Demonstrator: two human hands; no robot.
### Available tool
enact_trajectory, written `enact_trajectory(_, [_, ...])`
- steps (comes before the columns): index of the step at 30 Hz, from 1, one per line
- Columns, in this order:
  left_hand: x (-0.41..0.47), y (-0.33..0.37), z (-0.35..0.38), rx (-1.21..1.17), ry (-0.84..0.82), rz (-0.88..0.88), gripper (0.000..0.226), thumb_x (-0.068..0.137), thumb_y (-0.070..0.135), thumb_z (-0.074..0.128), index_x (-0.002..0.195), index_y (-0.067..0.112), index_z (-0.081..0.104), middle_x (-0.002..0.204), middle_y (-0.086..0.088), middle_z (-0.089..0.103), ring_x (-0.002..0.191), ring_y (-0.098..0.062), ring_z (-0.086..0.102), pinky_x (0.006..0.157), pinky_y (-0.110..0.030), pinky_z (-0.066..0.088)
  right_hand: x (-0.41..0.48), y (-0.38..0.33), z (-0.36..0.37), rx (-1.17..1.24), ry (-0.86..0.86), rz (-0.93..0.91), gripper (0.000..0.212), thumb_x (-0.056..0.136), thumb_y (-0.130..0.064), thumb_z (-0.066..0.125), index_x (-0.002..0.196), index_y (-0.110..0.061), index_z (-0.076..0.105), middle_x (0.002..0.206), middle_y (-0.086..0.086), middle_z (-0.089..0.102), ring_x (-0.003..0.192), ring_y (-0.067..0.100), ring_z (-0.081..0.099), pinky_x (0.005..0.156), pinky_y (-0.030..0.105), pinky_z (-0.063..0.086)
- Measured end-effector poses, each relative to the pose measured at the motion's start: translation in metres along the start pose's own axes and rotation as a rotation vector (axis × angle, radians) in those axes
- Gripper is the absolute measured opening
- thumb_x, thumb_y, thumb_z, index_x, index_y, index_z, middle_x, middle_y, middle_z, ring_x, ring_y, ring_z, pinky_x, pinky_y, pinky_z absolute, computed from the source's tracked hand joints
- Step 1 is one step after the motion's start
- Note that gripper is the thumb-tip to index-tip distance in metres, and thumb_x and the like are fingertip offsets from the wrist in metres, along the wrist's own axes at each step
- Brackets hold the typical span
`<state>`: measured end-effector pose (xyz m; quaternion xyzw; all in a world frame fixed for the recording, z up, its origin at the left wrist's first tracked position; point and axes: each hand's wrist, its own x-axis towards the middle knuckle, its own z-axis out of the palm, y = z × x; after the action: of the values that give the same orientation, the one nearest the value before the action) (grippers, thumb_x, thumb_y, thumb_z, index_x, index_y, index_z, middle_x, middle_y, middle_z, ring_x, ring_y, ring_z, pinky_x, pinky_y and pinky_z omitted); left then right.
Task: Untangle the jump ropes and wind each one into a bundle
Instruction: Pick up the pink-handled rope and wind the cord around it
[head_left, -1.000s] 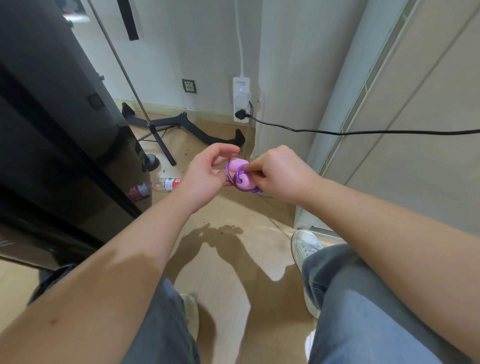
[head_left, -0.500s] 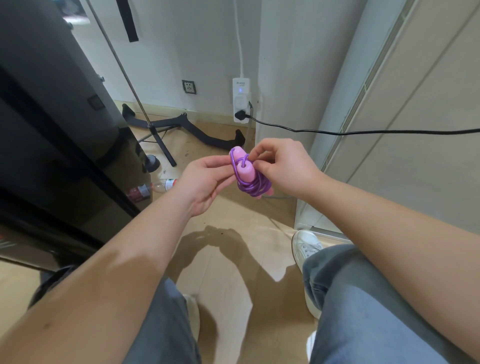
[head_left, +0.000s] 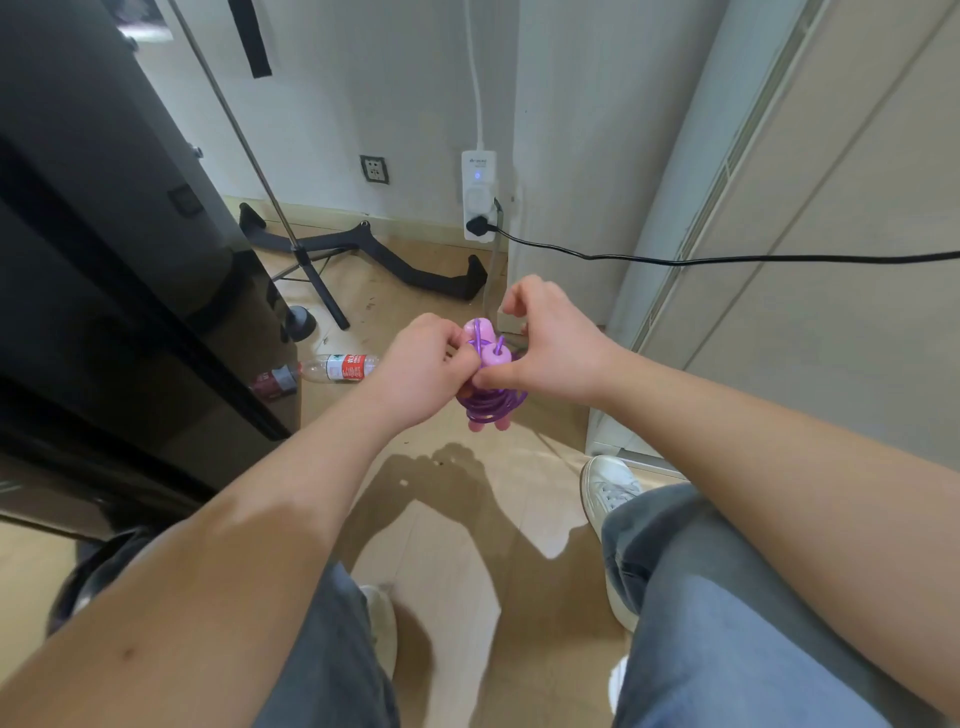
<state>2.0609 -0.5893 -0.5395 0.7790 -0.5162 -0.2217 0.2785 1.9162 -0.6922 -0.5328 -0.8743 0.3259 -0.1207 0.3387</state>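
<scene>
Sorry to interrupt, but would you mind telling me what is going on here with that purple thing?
A person is holding a purple jump rope with pink handles in both hands above the wooden floor. The cord is already wound into coils around the two handles, which stand side by side. The left hand grips the bundle from one side, and the right hand pinches it near the handle tops, apparently securing the end. A plastic bottle lies on the floor nearby.

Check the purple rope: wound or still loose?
Wound. The purple cord sits in tight coils around the two pink handles, held between left hand and right hand; no slack hangs.
</scene>
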Motion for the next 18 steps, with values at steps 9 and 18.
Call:
enact_trajectory(9, [0.001, 0.006, 0.006, -0.612, -0.201, -0.276, 0.028, 0.094, 0.016, 0.047, 0.100, 0.000, 0.069, 0.100, -0.010, 0.067, 0.089, -0.015, 0.061, 0.072, -0.029, 0.058, -0.003, -0.001, -0.002, -0.073, -0.106, -0.176, 0.048, 0.069, -0.027, 0.073, 0.114, -0.032, 0.058, 0.108, -0.007, 0.058, 0.090, 0.016, 0.065, 0.077, 0.041, 0.059])
enact_trajectory(18, [0.001, 0.003, 0.012, -0.534, -0.075, -0.184, 0.020, 0.092, 0.022, 0.057, 0.081, 0.008, 0.066, 0.101, 0.000, 0.058, 0.082, -0.014, 0.059, 0.093, -0.042, 0.056, 0.010, 0.035, -0.009, -0.337, -0.110, -0.089, 0.048, 0.075, -0.032, 0.070, 0.121, -0.027, 0.056, 0.107, -0.005, 0.055, 0.098, 0.021, 0.056, 0.086, 0.036, 0.049])
